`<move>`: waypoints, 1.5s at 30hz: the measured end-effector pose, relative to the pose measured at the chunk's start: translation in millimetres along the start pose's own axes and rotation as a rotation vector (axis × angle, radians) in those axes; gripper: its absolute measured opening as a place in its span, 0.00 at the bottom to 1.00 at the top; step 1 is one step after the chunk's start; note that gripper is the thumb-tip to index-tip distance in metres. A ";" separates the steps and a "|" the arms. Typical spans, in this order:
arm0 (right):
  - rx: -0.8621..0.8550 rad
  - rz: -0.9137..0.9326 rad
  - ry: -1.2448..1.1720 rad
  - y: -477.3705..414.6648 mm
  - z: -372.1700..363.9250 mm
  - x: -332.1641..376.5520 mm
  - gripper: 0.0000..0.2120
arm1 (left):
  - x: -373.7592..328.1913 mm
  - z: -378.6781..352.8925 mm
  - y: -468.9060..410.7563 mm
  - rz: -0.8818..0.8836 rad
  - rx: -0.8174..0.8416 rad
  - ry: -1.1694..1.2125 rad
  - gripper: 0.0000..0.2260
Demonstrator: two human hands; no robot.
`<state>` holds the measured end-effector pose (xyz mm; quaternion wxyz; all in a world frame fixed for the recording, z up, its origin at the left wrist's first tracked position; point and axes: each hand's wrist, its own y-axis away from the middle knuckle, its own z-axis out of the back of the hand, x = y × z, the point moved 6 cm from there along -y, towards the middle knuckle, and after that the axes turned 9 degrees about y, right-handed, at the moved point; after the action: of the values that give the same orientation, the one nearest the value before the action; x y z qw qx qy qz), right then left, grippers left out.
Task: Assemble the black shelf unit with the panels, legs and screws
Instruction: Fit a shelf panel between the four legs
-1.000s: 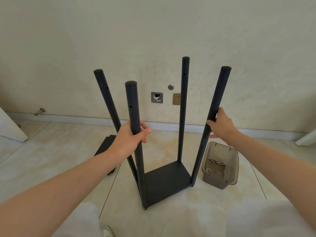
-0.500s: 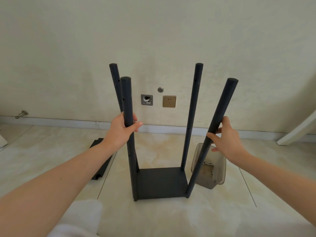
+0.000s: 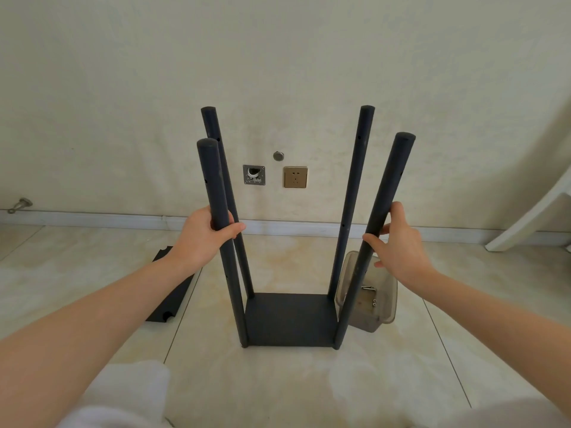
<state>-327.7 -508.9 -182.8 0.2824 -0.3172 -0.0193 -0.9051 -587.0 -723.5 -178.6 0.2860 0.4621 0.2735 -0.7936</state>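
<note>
Gripping near-left leg [image 3: 216, 193] with left hand [image 3: 205, 239], fingers wrapped right round; cupping near-right leg [image 3: 392, 186] more loosely in right hand [image 3: 401, 248], thumb in front; shelf unit [image 3: 355, 180] upright on floor [image 3: 278, 381], bottom panel [image 3: 287, 319] down; spare panel [image 3: 171, 291] flat at left; screws [image 3: 369, 288] in bin [image 3: 387, 291] just right.

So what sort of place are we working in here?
Probably a room in a home, indoors: a pale tiled floor, a plain wall with a gold socket and an uncovered wall box beside it, and a white skirting board.
</note>
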 end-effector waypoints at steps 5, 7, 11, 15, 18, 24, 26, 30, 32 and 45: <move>0.010 0.005 0.048 -3.5 -2.3 3.6 0.20 | 4.3 2.6 -0.2 0.018 -0.042 -0.022 0.06; 0.017 0.009 0.066 -4.1 -2.4 4.2 0.19 | 6.3 1.8 1.4 0.025 -0.034 -0.034 0.06; 0.045 -0.037 0.106 -1.8 -2.4 -0.8 0.18 | 11.1 -0.7 6.1 0.063 0.055 -0.044 0.08; 0.182 -0.142 0.230 5.4 -14.2 -12.5 0.14 | 17.9 3.0 11.9 0.108 0.166 -0.086 0.10; 0.307 -0.181 0.303 17.8 -29.8 -20.9 0.14 | 30.3 11.1 17.7 0.153 0.260 -0.182 0.12; 0.544 -0.062 0.429 45.1 -96.6 -7.9 0.16 | 69.4 53.6 14.8 0.284 0.262 -0.200 0.09; 0.607 -0.023 0.438 52.5 -122.8 4.0 0.15 | 80.8 72.7 14.9 0.314 0.210 -0.173 0.08; 0.703 0.026 0.459 64.1 -185.9 27.8 0.14 | 120.4 109.0 21.0 0.378 0.124 -0.172 0.07; 0.753 0.049 0.462 69.8 -220.9 40.8 0.12 | 149.2 123.4 26.4 0.424 0.088 -0.184 0.06; 1.084 0.082 0.332 102.0 -429.7 129.2 0.19 | 361.1 152.7 51.7 0.697 -0.032 -0.208 0.06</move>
<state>-599.0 -751.0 -464.8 0.4389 0.0194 -0.4243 -0.7918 -786.4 -938.4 -444.1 0.5729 0.4398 0.0815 -0.6868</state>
